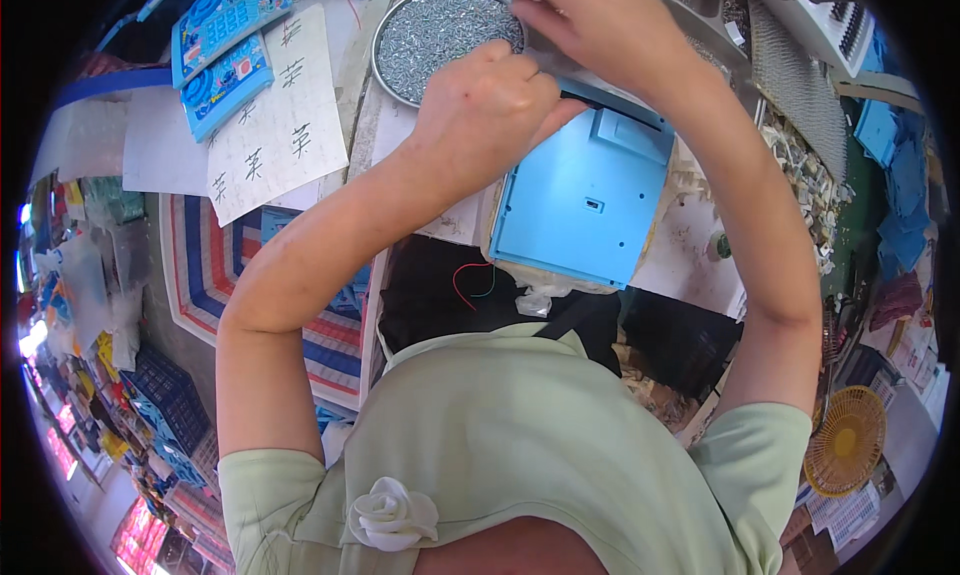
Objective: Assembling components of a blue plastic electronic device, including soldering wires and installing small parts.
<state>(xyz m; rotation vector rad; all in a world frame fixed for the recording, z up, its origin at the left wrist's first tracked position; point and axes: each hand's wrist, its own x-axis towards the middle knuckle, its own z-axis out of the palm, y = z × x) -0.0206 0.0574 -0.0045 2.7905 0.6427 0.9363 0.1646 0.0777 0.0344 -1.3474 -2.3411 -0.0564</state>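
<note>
A light blue plastic casing (570,210) lies back side up in front of me, with small holes and a little rectangular slot in it. At its top left corner my left hand (490,100) is curled closed, the thumb reaching over the casing's edge; what the fingers hold, if anything, is hidden. My right hand (595,25) is bent closed just above and to the right, beside the screw tray, partly cut by the picture's upper edge. Its fingertips cannot be made out. The round metal tray (377,60) full of small silvery screws stands behind my left hand.
At the left, blue printed panels (225,85) lie on a handwritten paper sheet (270,165). Below is a striped bag (195,265) with blue parts. Small pale pieces (800,175) are heaped at the right, near a yellow basket (845,440). Red and green wires (470,287) hang below the casing.
</note>
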